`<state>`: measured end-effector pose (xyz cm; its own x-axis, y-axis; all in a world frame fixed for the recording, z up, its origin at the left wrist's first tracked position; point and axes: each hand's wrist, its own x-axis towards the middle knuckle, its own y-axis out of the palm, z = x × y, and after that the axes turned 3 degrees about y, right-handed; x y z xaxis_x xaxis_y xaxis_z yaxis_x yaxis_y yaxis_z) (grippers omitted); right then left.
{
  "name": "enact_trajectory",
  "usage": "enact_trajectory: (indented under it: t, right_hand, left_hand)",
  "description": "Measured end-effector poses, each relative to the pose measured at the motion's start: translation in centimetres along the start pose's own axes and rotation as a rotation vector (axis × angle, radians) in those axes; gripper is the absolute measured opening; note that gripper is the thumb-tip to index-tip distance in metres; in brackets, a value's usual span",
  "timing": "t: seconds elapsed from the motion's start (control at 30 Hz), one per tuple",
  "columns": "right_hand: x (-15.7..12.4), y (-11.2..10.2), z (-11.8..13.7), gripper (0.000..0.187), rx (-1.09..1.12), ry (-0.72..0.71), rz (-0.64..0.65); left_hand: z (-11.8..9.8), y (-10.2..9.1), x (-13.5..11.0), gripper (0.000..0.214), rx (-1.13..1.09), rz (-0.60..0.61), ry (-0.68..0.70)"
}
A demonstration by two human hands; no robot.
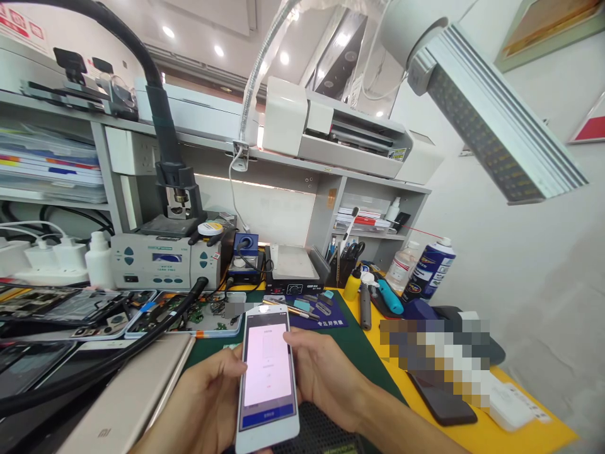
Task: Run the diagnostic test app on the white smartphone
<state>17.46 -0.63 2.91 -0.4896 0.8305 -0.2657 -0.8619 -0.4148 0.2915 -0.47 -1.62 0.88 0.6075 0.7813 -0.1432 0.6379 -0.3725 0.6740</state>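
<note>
A white smartphone (268, 381) is held upright, screen toward me, above the green work mat (373, 372). Its lit screen shows a pale pop-up over a darker page with a blue bar at the bottom. My left hand (208, 384) grips the phone's left edge, thumb against the side of the screen. On the other edge, my right hand (326, 372) is closed around it, with the thumb at the screen's upper right. The fingers behind the phone are mostly hidden. Left of my left hand lies a gold phone back cover (127, 391) with an "MI" logo.
Trays of circuit boards (189, 312) and phone parts sit at left, crossed by a black hose (155, 334). A grey hot-air station (165, 261) stands behind. A blue spray can (430, 268) and dark phone (442, 394) are at right. A lamp (496, 113) hangs overhead.
</note>
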Motion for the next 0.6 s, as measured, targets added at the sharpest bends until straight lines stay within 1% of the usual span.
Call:
enact_trajectory:
  t: [0.17, 0.33, 0.47, 0.6]
  right_hand:
    - [0.06, -0.07, -0.06, 0.039, 0.017, 0.002, 0.01]
    - [-0.03, -0.02, 0.07, 0.037, 0.025, -0.018, -0.005]
    - [-0.23, 0.27, 0.38, 0.044, 0.019, -0.022, -0.052]
    - [-0.27, 0.41, 0.52, 0.048, 0.019, -0.017, -0.08]
  left_hand:
    - [-0.38, 0.71, -0.45, 0.036, 0.036, -0.051, 0.023]
    - [-0.19, 0.45, -0.21, 0.038, 0.031, -0.034, 0.019]
    - [0.12, -0.02, 0.21, 0.041, -0.012, -0.06, 0.002]
    - [0.11, -0.07, 0.19, 0.038, -0.028, -0.067, -0.014]
